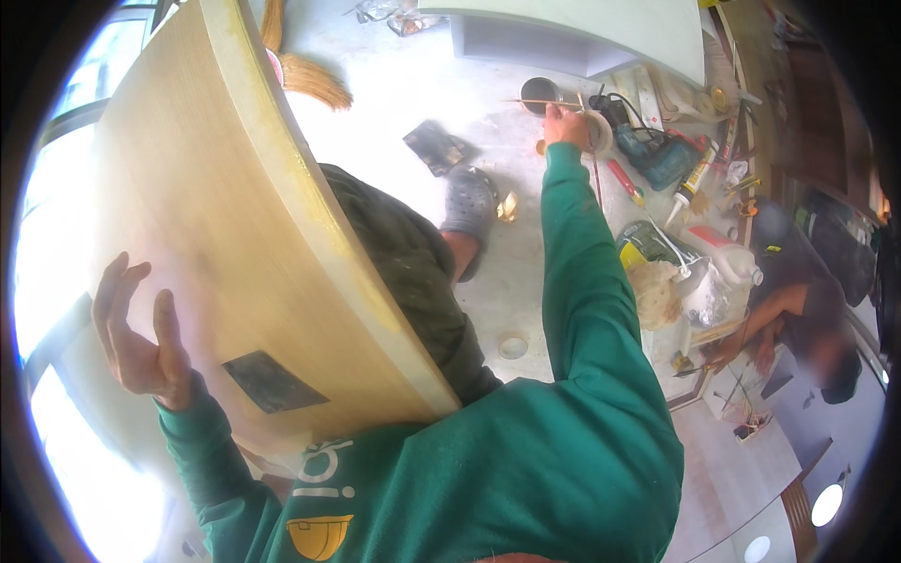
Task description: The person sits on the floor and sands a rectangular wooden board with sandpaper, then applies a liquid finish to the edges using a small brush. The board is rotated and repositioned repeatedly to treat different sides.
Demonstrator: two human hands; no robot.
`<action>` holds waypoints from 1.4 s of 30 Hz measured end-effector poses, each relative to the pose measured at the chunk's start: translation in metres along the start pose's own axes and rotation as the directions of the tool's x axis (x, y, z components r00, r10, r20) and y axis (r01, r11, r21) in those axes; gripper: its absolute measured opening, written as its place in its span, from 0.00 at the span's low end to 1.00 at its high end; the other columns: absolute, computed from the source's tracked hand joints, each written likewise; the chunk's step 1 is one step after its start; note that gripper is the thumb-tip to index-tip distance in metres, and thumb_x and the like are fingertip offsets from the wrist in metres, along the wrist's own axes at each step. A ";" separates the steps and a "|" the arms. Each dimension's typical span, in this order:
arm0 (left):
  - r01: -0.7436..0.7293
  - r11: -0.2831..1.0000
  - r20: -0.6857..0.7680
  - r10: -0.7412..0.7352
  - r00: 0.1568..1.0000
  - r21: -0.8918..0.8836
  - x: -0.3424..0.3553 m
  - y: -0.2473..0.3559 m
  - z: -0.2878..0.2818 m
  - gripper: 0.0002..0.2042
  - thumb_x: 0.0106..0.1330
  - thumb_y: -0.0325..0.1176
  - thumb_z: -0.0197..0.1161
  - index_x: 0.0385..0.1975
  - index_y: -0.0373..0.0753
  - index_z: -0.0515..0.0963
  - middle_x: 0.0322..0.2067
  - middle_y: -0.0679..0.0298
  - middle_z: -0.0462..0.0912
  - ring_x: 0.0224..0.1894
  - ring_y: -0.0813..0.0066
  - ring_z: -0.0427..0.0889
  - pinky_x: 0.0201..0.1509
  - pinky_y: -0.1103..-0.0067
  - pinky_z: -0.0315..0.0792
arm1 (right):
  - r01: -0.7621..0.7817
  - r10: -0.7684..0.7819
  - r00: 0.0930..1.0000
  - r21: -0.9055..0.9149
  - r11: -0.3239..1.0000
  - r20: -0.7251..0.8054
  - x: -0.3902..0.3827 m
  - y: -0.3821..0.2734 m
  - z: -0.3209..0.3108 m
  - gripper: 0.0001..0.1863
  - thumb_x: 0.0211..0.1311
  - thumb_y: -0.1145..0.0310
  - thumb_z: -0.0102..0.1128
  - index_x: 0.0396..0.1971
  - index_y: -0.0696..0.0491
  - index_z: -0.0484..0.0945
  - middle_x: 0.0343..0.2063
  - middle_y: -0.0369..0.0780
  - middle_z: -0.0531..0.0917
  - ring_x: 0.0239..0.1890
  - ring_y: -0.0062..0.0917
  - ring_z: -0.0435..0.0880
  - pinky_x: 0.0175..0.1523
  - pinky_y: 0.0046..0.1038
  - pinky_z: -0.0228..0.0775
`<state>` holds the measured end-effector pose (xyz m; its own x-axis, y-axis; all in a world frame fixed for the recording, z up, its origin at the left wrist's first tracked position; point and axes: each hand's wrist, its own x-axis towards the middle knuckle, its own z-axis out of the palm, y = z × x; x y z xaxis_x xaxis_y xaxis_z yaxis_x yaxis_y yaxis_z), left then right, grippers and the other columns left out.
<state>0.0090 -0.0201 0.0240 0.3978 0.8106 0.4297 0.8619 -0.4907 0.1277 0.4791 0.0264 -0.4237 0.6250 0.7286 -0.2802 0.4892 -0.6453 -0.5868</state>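
A large light-wood panel point(206, 216) leans in front of me on the left, with a yellowish smear along its pale edge point(310, 206). My left hand point(141, 338) is raised beside its face, fingers spread and holding nothing. A dark rectangular sheet point(272, 382) lies against the panel near that hand. My right arm stretches far forward over the floor. My right hand point(568, 128) is closed at a thin light-brown stick point(537, 101), which crosses above a dark open can point(541, 92). A roll of pale tape point(600, 134) sits beside this hand.
A teal power tool point(664, 161), a sealant tube point(695, 178) and a white bottle point(727, 251) crowd the right. Another person point(798, 281) works there. A straw broom point(314, 81), a dark square piece point(434, 147) and a white cabinet point(572, 28) lie ahead; my shoe point(471, 202) is nearby.
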 end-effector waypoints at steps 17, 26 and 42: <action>0.013 0.997 0.000 -0.013 1.000 0.078 -0.011 -0.005 -0.005 0.11 0.60 0.18 0.64 0.43 0.26 0.79 0.43 0.49 0.84 0.48 0.54 0.82 0.58 0.63 0.73 | -0.595 0.319 0.794 0.552 0.584 0.518 -0.001 -0.031 -0.016 0.09 0.60 0.65 0.64 0.33 0.55 0.81 0.26 0.37 0.86 0.15 0.18 0.73 0.18 0.22 0.61; 0.167 0.986 -0.081 -0.165 0.983 0.027 -0.037 -0.024 -0.017 0.10 0.63 0.16 0.60 0.44 0.25 0.79 0.46 0.50 0.84 0.48 0.58 0.83 0.56 0.67 0.76 | -0.325 0.210 0.946 0.718 0.615 0.249 -0.057 0.024 -0.060 0.09 0.63 0.67 0.62 0.37 0.57 0.80 0.26 0.40 0.87 0.14 0.16 0.78 0.18 0.18 0.64; 0.169 0.985 -0.069 -0.165 0.984 0.047 -0.042 -0.029 -0.021 0.11 0.63 0.15 0.61 0.45 0.27 0.79 0.47 0.50 0.83 0.48 0.58 0.82 0.54 0.70 0.77 | -0.233 0.125 0.947 -0.369 0.900 -0.295 -0.038 0.143 -0.055 0.15 0.62 0.59 0.55 0.36 0.56 0.81 0.33 0.52 0.86 0.36 0.46 0.87 0.44 0.44 0.79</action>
<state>-0.0388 -0.0464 0.0209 0.2271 0.8564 0.4637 0.9305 -0.3312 0.1561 0.5583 -0.1062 -0.4551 0.8323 0.5423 -0.1148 0.5190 -0.8351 -0.1823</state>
